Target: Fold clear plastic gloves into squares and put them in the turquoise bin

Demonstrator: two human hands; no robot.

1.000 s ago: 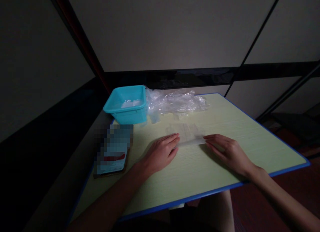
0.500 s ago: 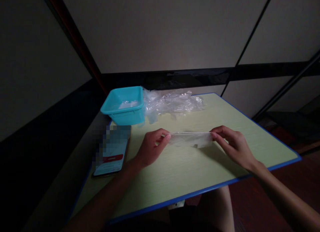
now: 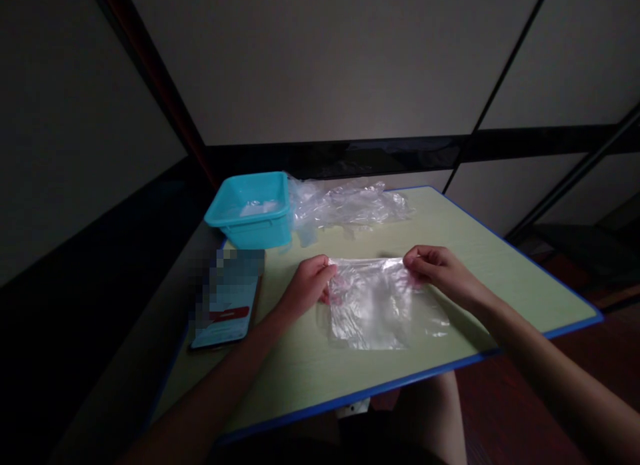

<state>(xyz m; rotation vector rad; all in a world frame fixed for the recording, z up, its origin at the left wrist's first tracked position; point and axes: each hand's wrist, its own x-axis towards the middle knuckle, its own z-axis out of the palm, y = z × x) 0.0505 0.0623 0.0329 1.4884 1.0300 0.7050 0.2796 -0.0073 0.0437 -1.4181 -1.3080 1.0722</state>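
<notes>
The phone's upper screen is blurred into blocks.

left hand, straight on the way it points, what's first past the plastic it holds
The left hand would likely meet the crumpled plastic farther back on the table, though depth is unclear.
</notes>
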